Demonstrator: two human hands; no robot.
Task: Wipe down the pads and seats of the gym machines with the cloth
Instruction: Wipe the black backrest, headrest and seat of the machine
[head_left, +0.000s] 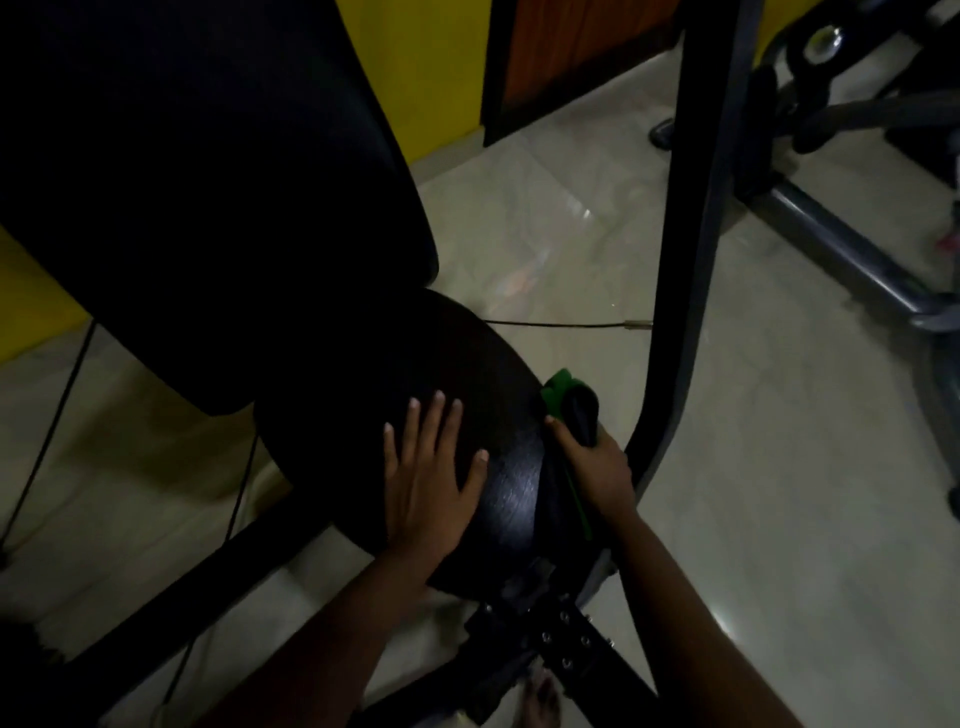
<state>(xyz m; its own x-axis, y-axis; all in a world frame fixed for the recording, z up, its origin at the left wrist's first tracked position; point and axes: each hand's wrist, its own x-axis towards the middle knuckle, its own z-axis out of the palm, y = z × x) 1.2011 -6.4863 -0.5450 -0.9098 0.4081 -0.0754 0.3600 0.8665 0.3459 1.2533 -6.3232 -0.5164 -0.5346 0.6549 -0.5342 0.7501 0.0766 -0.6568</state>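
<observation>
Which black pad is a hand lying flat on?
The lower round seat, not the tall back pad above it: the left hand lies flat on it; the right hand grips the green cloth.

— What couldn't you make out?
— I saw only scraps of the green cloth (560, 388); the right hand (597, 467) covered the rest at the seat's (467, 364) right edge. The back pad (208, 182) ran off the top and left.
— And below?
— A blurred foot (543, 697), cut off.

Green cloth (563, 400), seemingly black seat (467, 364)
</observation>
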